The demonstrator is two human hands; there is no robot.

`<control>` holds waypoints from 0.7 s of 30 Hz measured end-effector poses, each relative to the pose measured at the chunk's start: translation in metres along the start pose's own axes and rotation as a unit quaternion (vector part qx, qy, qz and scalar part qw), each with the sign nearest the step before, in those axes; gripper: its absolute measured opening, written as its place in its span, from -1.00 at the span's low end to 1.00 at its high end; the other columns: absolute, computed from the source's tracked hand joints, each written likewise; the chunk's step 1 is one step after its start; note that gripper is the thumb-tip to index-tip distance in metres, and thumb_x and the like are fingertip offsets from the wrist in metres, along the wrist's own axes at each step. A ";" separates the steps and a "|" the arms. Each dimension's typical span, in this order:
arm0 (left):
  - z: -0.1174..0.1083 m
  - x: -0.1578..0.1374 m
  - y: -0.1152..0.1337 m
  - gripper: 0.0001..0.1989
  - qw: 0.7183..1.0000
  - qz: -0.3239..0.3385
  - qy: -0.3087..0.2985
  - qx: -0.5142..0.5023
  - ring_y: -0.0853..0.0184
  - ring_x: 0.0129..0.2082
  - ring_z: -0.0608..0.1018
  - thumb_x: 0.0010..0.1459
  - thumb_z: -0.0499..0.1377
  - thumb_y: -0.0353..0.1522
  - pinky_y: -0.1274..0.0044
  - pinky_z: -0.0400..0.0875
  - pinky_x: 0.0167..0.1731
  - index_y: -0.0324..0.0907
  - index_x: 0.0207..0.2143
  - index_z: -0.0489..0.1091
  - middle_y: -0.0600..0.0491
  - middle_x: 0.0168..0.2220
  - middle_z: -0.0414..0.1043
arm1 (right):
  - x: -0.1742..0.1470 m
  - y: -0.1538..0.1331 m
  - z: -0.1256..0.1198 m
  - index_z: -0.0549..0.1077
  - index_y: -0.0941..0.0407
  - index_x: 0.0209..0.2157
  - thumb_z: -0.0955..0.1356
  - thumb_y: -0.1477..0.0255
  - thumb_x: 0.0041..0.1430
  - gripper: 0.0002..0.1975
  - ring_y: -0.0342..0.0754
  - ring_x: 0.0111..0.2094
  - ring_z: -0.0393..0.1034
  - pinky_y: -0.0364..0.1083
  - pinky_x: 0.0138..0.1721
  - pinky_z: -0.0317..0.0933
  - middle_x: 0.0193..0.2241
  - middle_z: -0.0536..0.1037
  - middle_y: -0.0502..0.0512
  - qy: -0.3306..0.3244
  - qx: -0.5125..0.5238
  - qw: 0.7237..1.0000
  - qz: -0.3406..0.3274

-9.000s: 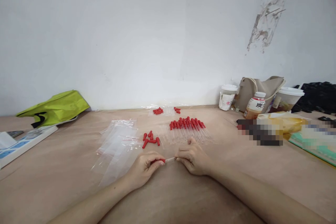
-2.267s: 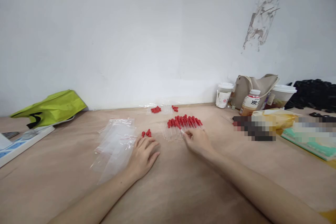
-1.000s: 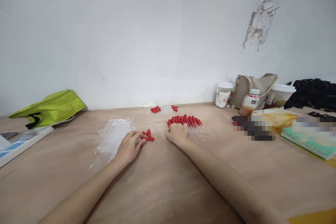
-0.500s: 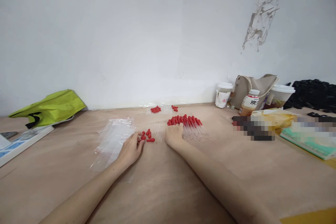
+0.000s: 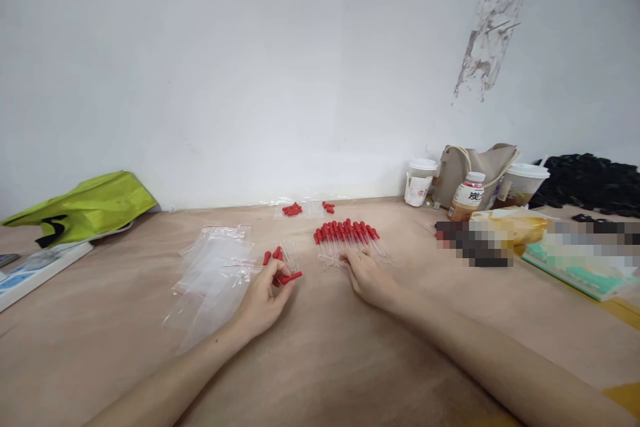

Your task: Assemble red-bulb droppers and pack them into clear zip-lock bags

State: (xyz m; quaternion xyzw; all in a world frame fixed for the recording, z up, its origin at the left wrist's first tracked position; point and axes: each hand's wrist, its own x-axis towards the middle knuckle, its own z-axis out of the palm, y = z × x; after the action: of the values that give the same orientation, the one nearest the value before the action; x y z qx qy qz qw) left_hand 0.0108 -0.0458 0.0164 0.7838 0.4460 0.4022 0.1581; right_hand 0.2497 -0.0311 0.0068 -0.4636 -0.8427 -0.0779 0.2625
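My left hand [image 5: 267, 297] pinches a red rubber dropper bulb [image 5: 293, 277] between thumb and fingers. Beside those fingertips lie a few loose red bulbs [image 5: 273, 255] and several thin clear tubes [image 5: 290, 255]. My right hand [image 5: 371, 275] rests low over the near ends of a row of assembled droppers [image 5: 345, 231], red bulbs pointing away and clear stems toward me. Its fingers are closed together, with thin clear stems at the fingertips; whether one is gripped is hard to see.
Clear zip bags [image 5: 215, 273] lie left. More red bulbs [image 5: 293, 209] sit by the wall in clear plastic. At right stand a paper cup [image 5: 420, 183], a bottle [image 5: 468, 197], a beige bag [image 5: 450, 173] and a lidded drink cup [image 5: 523, 183]. A power strip [image 5: 45, 273] and a green bag [image 5: 100, 203] are far left.
My right hand has moved from the left end of the dropper row rightward and nearer me. The left hand has shifted slightly right and nearer, with a red bulb now plainly in its fingers.
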 end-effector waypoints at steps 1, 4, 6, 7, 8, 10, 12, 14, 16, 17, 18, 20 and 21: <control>0.003 -0.001 0.002 -0.94 1.000 -0.002 -0.009 -0.019 0.38 -0.43 0.40 0.05 0.07 -0.41 0.57 0.26 -0.41 -0.18 -0.44 0.19 0.10 -0.44 0.30 | -0.007 0.005 0.001 0.27 0.20 -0.16 0.08 0.61 0.16 -0.73 -0.07 -0.35 0.30 -0.07 -0.21 -0.03 -0.33 0.47 0.15 0.014 0.015 0.999 -0.026; 0.010 -0.003 0.003 -0.92 0.996 -0.022 -0.032 -0.081 0.39 -0.45 0.42 0.00 0.10 -0.44 0.58 0.27 -0.45 -0.19 -0.42 0.21 0.11 -0.45 0.33 | -0.021 0.012 0.005 0.27 0.16 -0.11 0.10 0.70 0.07 -0.62 -0.09 -0.29 0.30 -0.08 -0.20 -0.05 -0.27 0.46 0.15 0.059 0.052 0.994 -0.078; 0.011 -0.003 0.003 -0.81 0.992 -0.040 -0.037 -0.110 0.37 -0.40 0.46 0.01 0.12 -0.42 0.55 0.30 -0.41 -0.18 -0.27 0.24 0.08 -0.40 0.38 | -0.026 0.009 0.004 0.30 0.14 -0.16 0.11 0.72 0.04 -0.63 -0.10 -0.28 0.30 -0.08 -0.20 -0.06 -0.28 0.46 0.13 0.079 0.078 0.990 -0.081; 0.011 -0.003 0.002 -0.74 0.992 -0.048 -0.039 -0.109 0.35 -0.37 0.47 0.01 0.13 -0.40 0.53 0.32 -0.37 -0.17 -0.18 0.24 0.06 -0.37 0.41 | -0.027 0.005 0.002 0.31 0.14 -0.18 0.12 0.70 0.06 -0.66 -0.10 -0.29 0.31 -0.07 -0.19 -0.07 -0.30 0.47 0.12 0.082 0.090 0.990 -0.075; 0.010 -0.003 0.002 -0.68 0.993 -0.053 -0.042 -0.097 0.32 -0.33 0.47 0.02 0.14 -0.38 0.50 0.32 -0.33 -0.15 -0.12 0.25 0.05 -0.33 0.43 | -0.026 0.002 0.001 0.31 0.14 -0.21 0.12 0.67 0.09 -0.71 -0.10 -0.31 0.31 -0.07 -0.19 -0.07 -0.32 0.47 0.11 0.083 0.098 0.989 -0.069; 0.009 -0.004 0.002 -0.70 0.997 -0.046 -0.047 -0.048 0.28 -0.26 0.46 0.03 0.14 -0.35 0.44 0.31 -0.24 -0.10 -0.12 0.32 0.05 -0.28 0.46 | -0.025 -0.006 -0.003 0.32 0.14 -0.26 0.13 0.59 0.15 -0.79 -0.12 -0.34 0.30 -0.06 -0.19 -0.08 -0.35 0.47 0.09 0.084 0.106 0.989 -0.061; 0.008 -0.004 0.001 -0.77 0.999 -0.022 -0.046 0.000 0.25 -0.21 0.44 0.05 0.14 -0.33 0.40 0.27 -0.17 -0.08 -0.19 0.40 0.06 -0.26 0.46 | -0.023 -0.012 -0.005 0.33 0.13 -0.30 0.14 0.54 0.17 -0.83 -0.13 -0.38 0.29 -0.06 -0.20 -0.08 -0.39 0.47 0.06 0.088 0.104 0.989 -0.066; 0.007 -0.005 0.000 -0.80 0.999 -0.005 -0.048 0.020 0.24 -0.22 0.43 0.07 0.12 -0.32 0.40 0.27 -0.18 -0.07 -0.23 0.44 0.06 -0.28 0.47 | -0.022 -0.017 -0.004 0.32 0.13 -0.33 0.15 0.52 0.18 -0.84 -0.13 -0.40 0.28 -0.07 -0.22 -0.09 -0.41 0.47 0.05 0.097 0.098 0.988 -0.074; 0.007 -0.005 0.000 -0.79 0.998 -0.004 -0.059 0.021 0.25 -0.27 0.43 0.09 0.10 -0.32 0.43 0.29 -0.22 -0.07 -0.22 0.44 0.05 -0.31 0.47 | -0.021 -0.020 -0.002 0.32 0.13 -0.34 0.15 0.52 0.18 -0.85 -0.14 -0.41 0.28 -0.07 -0.23 -0.09 -0.42 0.47 0.04 0.108 0.095 0.987 -0.076; 0.007 -0.006 -0.001 -0.79 0.998 -0.006 -0.065 0.018 0.26 -0.28 0.43 0.10 0.09 -0.31 0.44 0.29 -0.23 -0.08 -0.22 0.44 0.05 -0.31 0.47 | -0.021 -0.021 -0.002 0.32 0.13 -0.34 0.15 0.52 0.18 -0.84 -0.14 -0.42 0.27 -0.07 -0.23 -0.09 -0.42 0.47 0.03 0.113 0.096 0.986 -0.075; 0.008 -0.006 0.000 -0.79 0.997 -0.007 -0.071 0.014 0.26 -0.28 0.43 0.10 0.09 -0.31 0.45 0.29 -0.23 -0.08 -0.22 0.44 0.05 -0.32 0.46 | -0.021 -0.021 -0.001 0.32 0.13 -0.34 0.15 0.52 0.18 -0.84 -0.14 -0.42 0.27 -0.07 -0.24 -0.08 -0.42 0.47 0.03 0.116 0.098 0.986 -0.073; 0.008 -0.006 0.000 -0.79 0.997 -0.005 -0.078 0.009 0.26 -0.27 0.42 0.11 0.08 -0.31 0.46 0.28 -0.23 -0.08 -0.22 0.43 0.05 -0.32 0.46 | -0.022 -0.022 0.000 0.33 0.13 -0.34 0.15 0.52 0.17 -0.84 -0.15 -0.44 0.27 -0.07 -0.23 -0.09 -0.43 0.48 0.03 0.115 0.102 0.985 -0.072; 0.009 -0.006 0.000 -0.80 0.997 -0.005 -0.080 0.005 0.27 -0.29 0.42 0.11 0.08 -0.30 0.47 0.28 -0.25 -0.08 -0.22 0.43 0.06 -0.34 0.46 | -0.022 -0.022 -0.001 0.33 0.13 -0.34 0.15 0.52 0.17 -0.84 -0.15 -0.44 0.28 -0.07 -0.23 -0.09 -0.43 0.48 0.03 0.113 0.103 0.986 -0.073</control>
State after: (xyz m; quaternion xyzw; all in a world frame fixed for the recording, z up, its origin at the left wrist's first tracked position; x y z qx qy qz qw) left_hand 0.0158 -0.0504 0.0081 0.8121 0.4378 0.3353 0.1908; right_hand 0.2409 -0.0598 -0.0012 -0.3598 -0.8426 -0.0611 0.3961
